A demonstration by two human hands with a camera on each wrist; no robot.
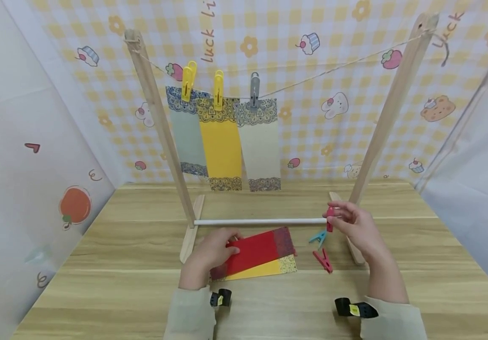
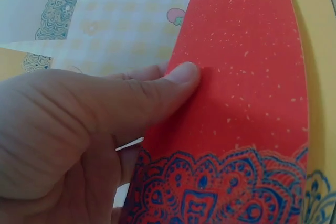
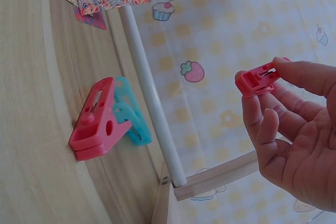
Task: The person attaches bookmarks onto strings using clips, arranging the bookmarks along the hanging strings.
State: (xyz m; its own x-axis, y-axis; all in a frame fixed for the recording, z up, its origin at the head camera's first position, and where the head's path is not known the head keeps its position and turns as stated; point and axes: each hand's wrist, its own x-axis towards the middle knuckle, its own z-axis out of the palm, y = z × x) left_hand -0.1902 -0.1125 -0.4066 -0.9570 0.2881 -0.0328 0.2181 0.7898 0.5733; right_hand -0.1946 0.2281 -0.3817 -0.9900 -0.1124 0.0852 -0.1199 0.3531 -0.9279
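Note:
My left hand [image 1: 213, 251] pinches a red patterned paper strip [image 1: 252, 252] by its long edge, thumb on top, in the head view. In the left wrist view the red strip shows gold flecks and a blue lace-like border. A yellow strip [image 1: 265, 269] lies partly beneath it, mostly covered. At the right post, my right hand [image 1: 356, 225] holds a pink clothespin [image 3: 258, 80] between thumb and fingers. On the table below it lie a blue clothespin [image 1: 318, 238] and another pink clothespin [image 1: 323, 260].
A string [image 1: 333, 70] spans two wooden posts [image 1: 159, 118]. Yellow clothespins [image 1: 218, 89] and a grey clothespin [image 1: 254, 90] hold three strips on it: grey-green [image 1: 189, 137], yellow [image 1: 220, 151] and cream [image 1: 262, 151]. A white rod [image 1: 261, 221] joins the posts low down.

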